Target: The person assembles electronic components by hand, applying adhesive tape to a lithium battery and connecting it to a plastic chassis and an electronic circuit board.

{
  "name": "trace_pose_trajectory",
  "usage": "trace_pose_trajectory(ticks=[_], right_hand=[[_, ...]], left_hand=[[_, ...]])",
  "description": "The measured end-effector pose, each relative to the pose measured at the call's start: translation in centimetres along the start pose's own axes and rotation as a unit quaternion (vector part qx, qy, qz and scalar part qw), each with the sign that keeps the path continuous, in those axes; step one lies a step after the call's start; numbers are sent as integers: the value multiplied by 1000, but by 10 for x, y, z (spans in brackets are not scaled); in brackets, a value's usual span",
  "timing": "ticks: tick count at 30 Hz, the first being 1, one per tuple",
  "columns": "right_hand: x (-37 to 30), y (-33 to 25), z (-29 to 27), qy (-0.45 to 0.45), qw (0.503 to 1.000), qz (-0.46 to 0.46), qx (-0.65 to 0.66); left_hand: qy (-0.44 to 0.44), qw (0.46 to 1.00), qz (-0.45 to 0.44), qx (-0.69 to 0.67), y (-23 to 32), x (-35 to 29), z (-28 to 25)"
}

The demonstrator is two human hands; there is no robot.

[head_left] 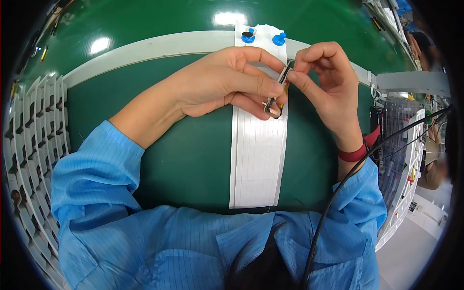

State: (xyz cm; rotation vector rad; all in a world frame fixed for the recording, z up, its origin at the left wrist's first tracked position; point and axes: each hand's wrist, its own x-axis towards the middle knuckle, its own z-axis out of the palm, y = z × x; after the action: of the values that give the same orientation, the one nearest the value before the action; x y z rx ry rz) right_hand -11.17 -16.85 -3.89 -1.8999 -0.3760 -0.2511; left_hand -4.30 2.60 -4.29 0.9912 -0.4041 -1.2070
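Both hands are pinching a small flat metal part above the white strip sheet.

The left hand (227, 79) and right hand (324, 72) are meeting at the far middle of the green table (193, 154), fingers clamped on a thin dark metal clip (284, 73) with short leads below. It is looking light, stiff and easily bent, so gripping by its flat edges seems safest. The white lined sheet (256, 159) is lying just beneath, two blue pins (263, 37) holding its far end.

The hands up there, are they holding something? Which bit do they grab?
Yes. Both hands pinch one small, thin dark part. The left hand grips its lower end between thumb and fingers; the right hand pinches its top end. What the part is cannot be told.
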Motion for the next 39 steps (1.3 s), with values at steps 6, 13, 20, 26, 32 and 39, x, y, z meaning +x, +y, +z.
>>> trace_pose_trajectory(ticks=[6, 13, 20, 26, 32, 39], right_hand=[[-2, 0, 4, 24, 998, -24, -53], [0, -2, 9, 81, 996, -39, -22], [-3, -4, 15, 99, 985, -56, -126], [-2, -3, 14, 94, 994, -27, -49], [0, -4, 10, 81, 993, -34, -78], [-2, -16, 6, 1, 983, -75, -167]], left_hand=[[9, 1000, 1, -1, 0, 1, 0], [4, 1000, 4, 0, 1, 1, 0], [6, 1000, 3, -8, -1, 1, -1], [3, 1000, 4, -10, 0, 0, 1], [-5, 1000, -12, 26, 0, 2, 2], [12, 1000, 19, 14, 1, 3, -7]])
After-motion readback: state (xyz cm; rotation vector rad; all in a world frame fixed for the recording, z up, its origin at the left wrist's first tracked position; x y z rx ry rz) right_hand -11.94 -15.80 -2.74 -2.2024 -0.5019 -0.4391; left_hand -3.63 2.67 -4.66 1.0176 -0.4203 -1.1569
